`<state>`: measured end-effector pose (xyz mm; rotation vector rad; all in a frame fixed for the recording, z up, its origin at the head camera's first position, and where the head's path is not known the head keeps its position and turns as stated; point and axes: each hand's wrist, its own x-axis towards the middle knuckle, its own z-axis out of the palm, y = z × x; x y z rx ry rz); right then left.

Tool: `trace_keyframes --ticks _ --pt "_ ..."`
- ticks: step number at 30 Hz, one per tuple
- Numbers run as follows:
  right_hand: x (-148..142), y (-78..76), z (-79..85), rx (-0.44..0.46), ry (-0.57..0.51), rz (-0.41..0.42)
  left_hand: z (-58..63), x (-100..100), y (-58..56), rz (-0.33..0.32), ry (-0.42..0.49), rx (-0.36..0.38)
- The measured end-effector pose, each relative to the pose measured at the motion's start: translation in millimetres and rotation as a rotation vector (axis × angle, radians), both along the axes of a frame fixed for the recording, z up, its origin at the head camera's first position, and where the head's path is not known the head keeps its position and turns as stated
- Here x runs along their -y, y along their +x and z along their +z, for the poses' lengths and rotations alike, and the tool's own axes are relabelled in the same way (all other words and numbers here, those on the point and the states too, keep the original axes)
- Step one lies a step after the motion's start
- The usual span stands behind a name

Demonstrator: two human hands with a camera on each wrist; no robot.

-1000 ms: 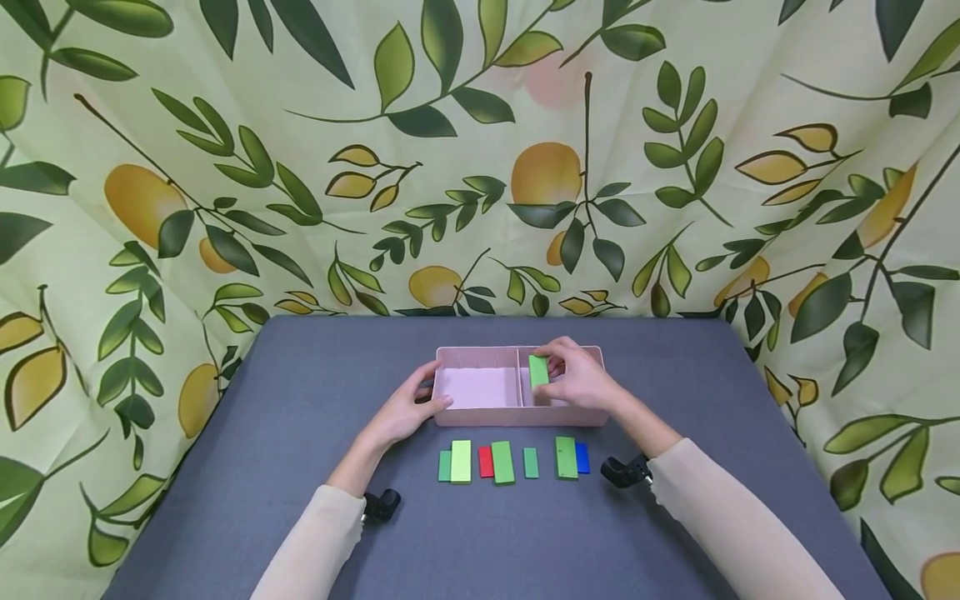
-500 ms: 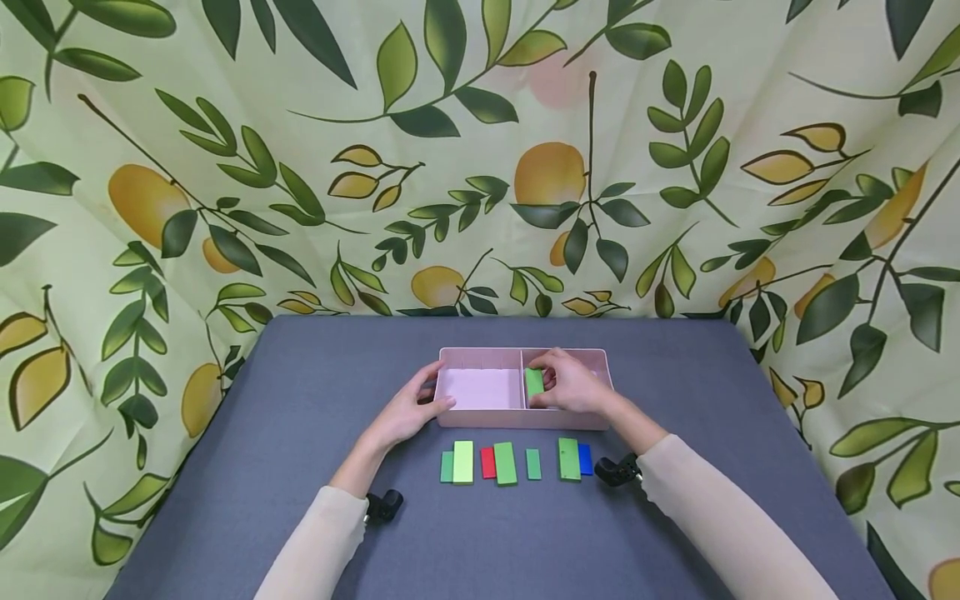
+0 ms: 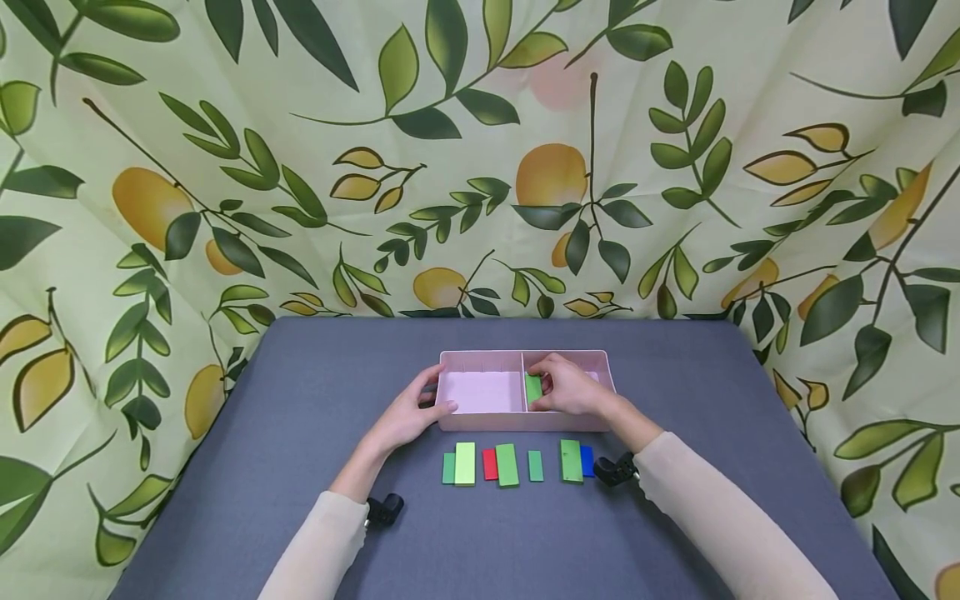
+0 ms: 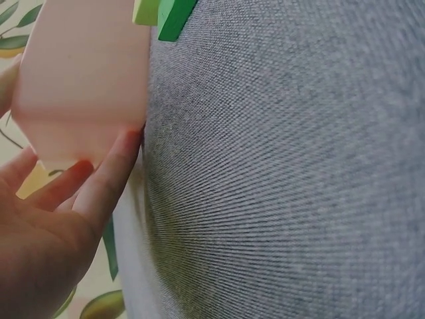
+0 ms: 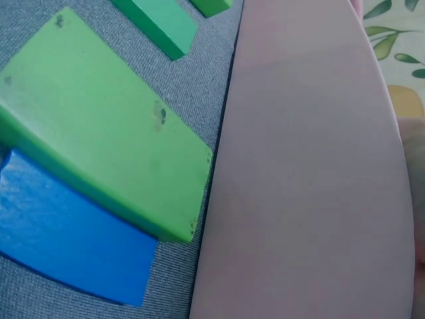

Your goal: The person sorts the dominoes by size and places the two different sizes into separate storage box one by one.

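Note:
A pink two-compartment box (image 3: 480, 422) sits on the grey cloth. My left hand (image 3: 405, 412) holds its left end, thumb at the front corner and fingers at the far side; in the left wrist view the fingertips (image 4: 126, 141) press against the end wall. My right hand (image 3: 573, 386) reaches into the right compartment and pinches a green block (image 3: 533, 388) upright beside the divider. The fingers partly cover this block. In the right wrist view the box's front wall (image 5: 305, 166) hides most of that hand.
In front of the box lie several flat blocks: a small green one (image 3: 448, 468), a yellow-green one (image 3: 465, 464), a red one (image 3: 490, 464), a green one (image 3: 507, 465), a teal-green one (image 3: 536, 466), a green one (image 3: 572, 461) and a blue one (image 3: 587, 461). A leaf-print curtain (image 3: 480, 167) stands behind.
My right hand has lowered the green block deeper into the right compartment, slightly left, toward the divider. The left hand stays on the box's end.

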<state>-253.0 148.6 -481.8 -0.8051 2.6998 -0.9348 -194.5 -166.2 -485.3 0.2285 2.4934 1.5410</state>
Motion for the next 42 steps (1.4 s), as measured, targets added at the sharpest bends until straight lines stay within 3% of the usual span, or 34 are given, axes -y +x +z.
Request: trace_keyframes --ticks 16,31,42 --pt "-2 1.3 2.3 0.011 -0.007 -0.006 -2.5 -1 0.2 0.011 -0.015 0.009" --pt "-12 20.5 29.2 -0.106 -0.115 0.023 3.8 1 -7.4 -0.045 -0.042 -0.016" --pt "-17 42.7 49.5 -0.139 -0.230 0.000 2.8 2 -7.3 -0.046 0.004 0.013"
